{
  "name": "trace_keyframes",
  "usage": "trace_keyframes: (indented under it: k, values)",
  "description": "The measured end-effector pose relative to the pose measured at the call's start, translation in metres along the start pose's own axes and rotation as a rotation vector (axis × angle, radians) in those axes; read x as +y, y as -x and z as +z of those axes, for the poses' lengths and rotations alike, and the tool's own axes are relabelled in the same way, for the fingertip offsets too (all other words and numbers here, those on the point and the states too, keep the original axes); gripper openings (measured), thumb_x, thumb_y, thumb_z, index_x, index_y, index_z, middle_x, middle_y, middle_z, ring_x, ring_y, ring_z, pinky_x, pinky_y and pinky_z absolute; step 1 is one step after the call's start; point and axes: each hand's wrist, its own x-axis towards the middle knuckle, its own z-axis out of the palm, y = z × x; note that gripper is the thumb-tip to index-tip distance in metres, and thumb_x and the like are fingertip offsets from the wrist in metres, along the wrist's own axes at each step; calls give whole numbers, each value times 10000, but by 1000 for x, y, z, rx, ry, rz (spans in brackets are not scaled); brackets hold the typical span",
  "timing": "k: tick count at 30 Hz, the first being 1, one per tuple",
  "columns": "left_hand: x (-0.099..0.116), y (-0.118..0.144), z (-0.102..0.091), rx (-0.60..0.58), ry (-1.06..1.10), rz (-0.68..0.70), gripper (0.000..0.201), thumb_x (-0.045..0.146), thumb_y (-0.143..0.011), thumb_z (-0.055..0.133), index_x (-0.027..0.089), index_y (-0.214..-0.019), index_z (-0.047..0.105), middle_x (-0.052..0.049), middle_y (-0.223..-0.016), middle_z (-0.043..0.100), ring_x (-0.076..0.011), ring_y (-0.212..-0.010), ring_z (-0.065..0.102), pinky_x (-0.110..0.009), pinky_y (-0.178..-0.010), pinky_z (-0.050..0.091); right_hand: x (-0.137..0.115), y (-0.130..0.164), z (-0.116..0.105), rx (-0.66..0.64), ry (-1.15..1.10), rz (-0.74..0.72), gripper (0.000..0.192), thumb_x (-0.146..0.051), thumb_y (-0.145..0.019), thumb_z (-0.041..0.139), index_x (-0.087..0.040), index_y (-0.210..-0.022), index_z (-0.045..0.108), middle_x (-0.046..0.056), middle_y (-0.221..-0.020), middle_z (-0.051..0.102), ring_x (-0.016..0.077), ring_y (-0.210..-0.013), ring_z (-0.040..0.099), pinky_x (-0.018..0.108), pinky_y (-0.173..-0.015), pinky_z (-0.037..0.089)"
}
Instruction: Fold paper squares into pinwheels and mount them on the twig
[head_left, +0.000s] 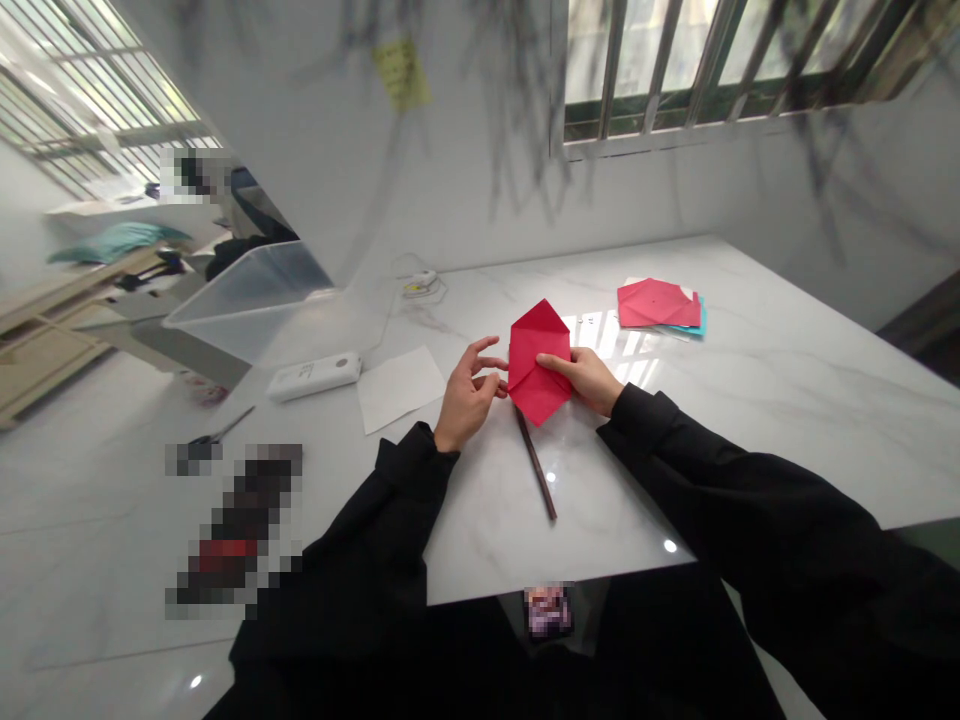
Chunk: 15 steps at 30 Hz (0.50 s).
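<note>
While both hands' fingers [556, 362] pinch one folded red paper [537, 362], one stick [535, 464] lies below.

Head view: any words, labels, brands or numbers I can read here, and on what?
None can be read.
Yellow note on the wall: blurred.
White device beside the white sheet: dark marks, too small.
Red paper in both hands: no print shows.
</note>
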Motion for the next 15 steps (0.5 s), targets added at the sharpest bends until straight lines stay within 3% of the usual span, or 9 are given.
trace_keyframes:
  k: [6,10,15]
  values:
    - [12,8,3,-171,-238,265,530,165,-787,767,261,-1305,719,-86,-1255,668,-198,-1008,671,-281,-813,577,0,-3,-3,18,-85,30,313,-377,-796,896,-140,-949,762,125,-1026,807,232,-861,756,337,-825,632]
    - [12,10,7,-198,-240,269,378,210,-783,823,254,-1158,794,-89,-1203,660,-216,-1036,666,-299,-825,589,-1,-2,-2,10,-93,47,293,-361,-813,885,-141,-959,758,131,-1027,805,243,-872,757,353,-826,642]
    - [10,10,8,-150,-182,236,272,288,-759,883,246,-1022,830,-84,-1231,627,-211,-1014,676,-313,-838,607,-3,2,2,-18,-70,65,280,-348,-828,867,-135,-971,755,139,-1031,804,239,-872,760,362,-848,640]
